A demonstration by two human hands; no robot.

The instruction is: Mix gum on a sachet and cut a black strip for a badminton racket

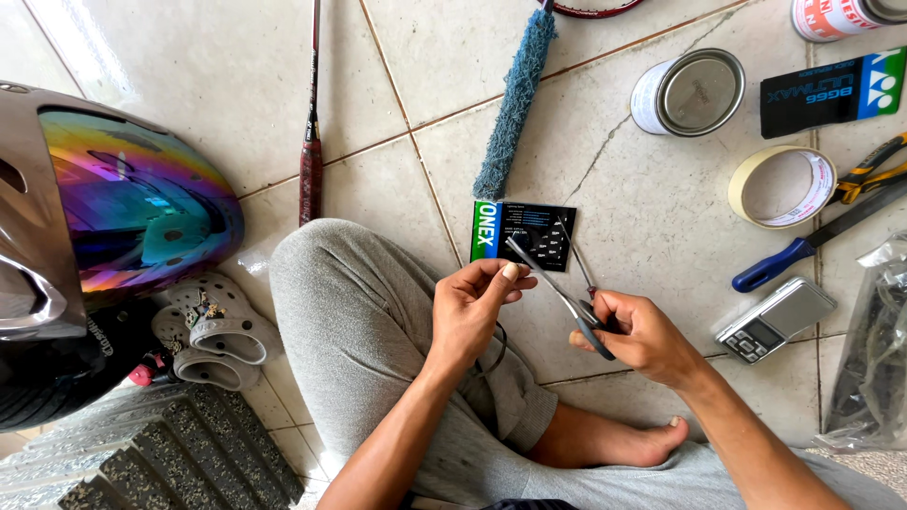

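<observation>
I see the right hand (642, 335) gripping scissors (565, 288) by the handles, blades open, tips pointing up-left toward a dark card pkg (524, 234) on the tile floor (652, 208). Left hand (472, 307) is pinched shut, fingertips at the blades; a thin dark cord (495, 351) hangs below it, grip unclear. Tape roll (782, 186), tin can (688, 92) & pocket scale (775, 319) lie to the right.

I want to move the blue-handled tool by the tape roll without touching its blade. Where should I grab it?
Grip the blue-handled tool by its blue handle, coming from the lower left. The handle end points toward the pocket scale with bare tile around it, while the dark blade runs up-right beside the tape roll and pliers.
</observation>
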